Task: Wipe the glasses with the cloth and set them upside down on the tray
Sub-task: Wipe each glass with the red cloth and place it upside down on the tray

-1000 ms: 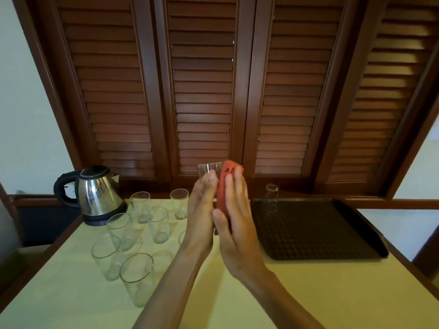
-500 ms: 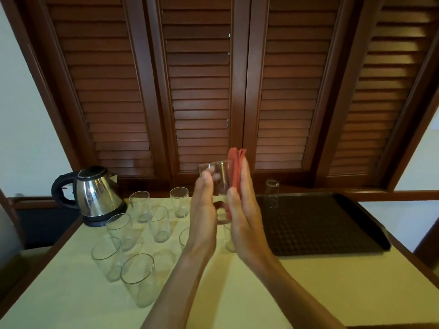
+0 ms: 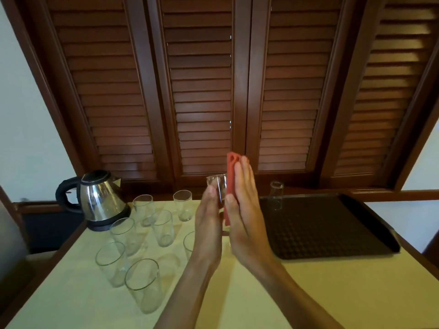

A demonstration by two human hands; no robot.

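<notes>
My left hand (image 3: 209, 224) holds a clear glass (image 3: 217, 186) upright above the table's middle. Against its right side my right hand (image 3: 247, 210) presses a folded red cloth (image 3: 230, 176) with flat fingers. The two palms face each other with the glass and cloth between them. On the back left corner of the dark tray (image 3: 332, 229) one glass (image 3: 276, 194) stands upside down. Several more clear glasses stand upright on the left, among them a near one (image 3: 142, 283) and a far one (image 3: 183, 205).
A steel kettle (image 3: 99, 198) with a black handle stands at the back left, by the glasses. The table (image 3: 320, 293) has a pale yellow top with a wooden edge. Brown louvred shutters (image 3: 202, 91) close off the back.
The glass and my left hand have come down a little. My right hand has slid the red cloth upward along the glass, so the cloth now stands above its rim.
</notes>
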